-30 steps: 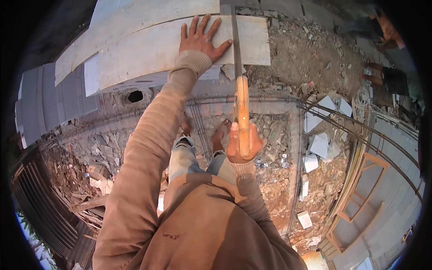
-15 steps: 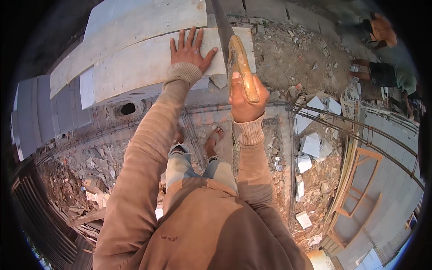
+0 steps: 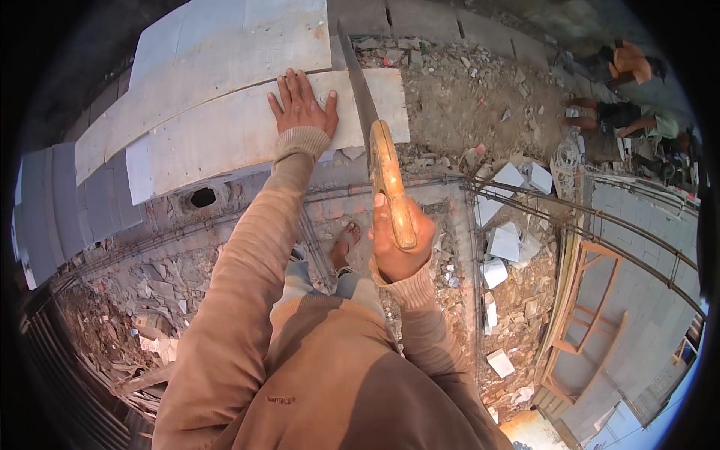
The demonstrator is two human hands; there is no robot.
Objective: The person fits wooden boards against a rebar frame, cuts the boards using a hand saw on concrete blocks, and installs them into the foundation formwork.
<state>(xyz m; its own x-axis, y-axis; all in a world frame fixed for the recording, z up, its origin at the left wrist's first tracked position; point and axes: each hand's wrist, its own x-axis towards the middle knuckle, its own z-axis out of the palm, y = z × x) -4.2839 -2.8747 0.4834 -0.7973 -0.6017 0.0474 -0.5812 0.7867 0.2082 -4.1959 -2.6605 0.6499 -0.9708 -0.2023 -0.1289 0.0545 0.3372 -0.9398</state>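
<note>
My left hand (image 3: 302, 109) lies flat on a pale board (image 3: 214, 139), its fingers spread. Wrapped round the wooden handle of a handsaw (image 3: 387, 169) is my right hand (image 3: 403, 240), close in front of my body. The saw's blade points away from me and crosses the board near its right end, to the right of my left hand. Whether the teeth are in a cut cannot be made out. Another pale board (image 3: 240, 45) lies beyond the first one.
Long steel bars (image 3: 600, 214) run across the right side. Broken white tiles (image 3: 505, 241) and rubble lie on the ground. A wooden frame (image 3: 592, 300) rests at the right. Two people are at the upper right. A dark hole (image 3: 202, 197) shows at the left.
My right hand has pulled the saw back toward my body, and more of the blade shows. My left hand still presses on the board. The whole view has shifted slightly.
</note>
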